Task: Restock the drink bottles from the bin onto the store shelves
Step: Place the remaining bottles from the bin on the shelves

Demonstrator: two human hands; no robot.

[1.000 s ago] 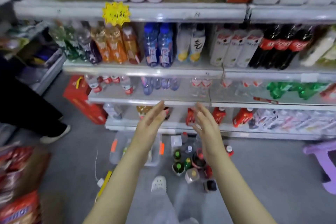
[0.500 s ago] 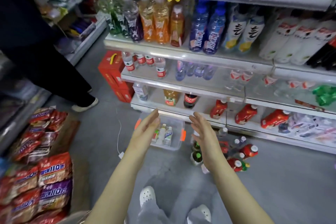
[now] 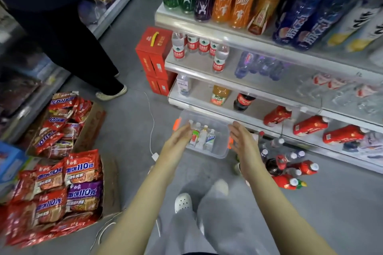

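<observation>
A clear plastic bin (image 3: 219, 152) with orange latches sits on the grey floor before the shelves; three small drink bottles (image 3: 203, 137) stand in it. My left hand (image 3: 176, 143) hovers over the bin's left side and my right hand (image 3: 243, 144) over its right side, palms facing each other, fingers straight, holding nothing. The store shelves (image 3: 238, 68) rise at the right with water, juice and cola bottles. Several loose bottles (image 3: 290, 170) lie on the floor right of the bin.
A cardboard box of red noodle packets (image 3: 62, 182) stands at the left. Red cartons (image 3: 153, 56) are stacked by the shelf end. A person in dark trousers (image 3: 78, 43) stands upper left. A white cable (image 3: 152, 126) crosses the floor.
My view has tilted down and left, closer to the floor. Both hands have lowered toward the bin and stay open, still apart.
</observation>
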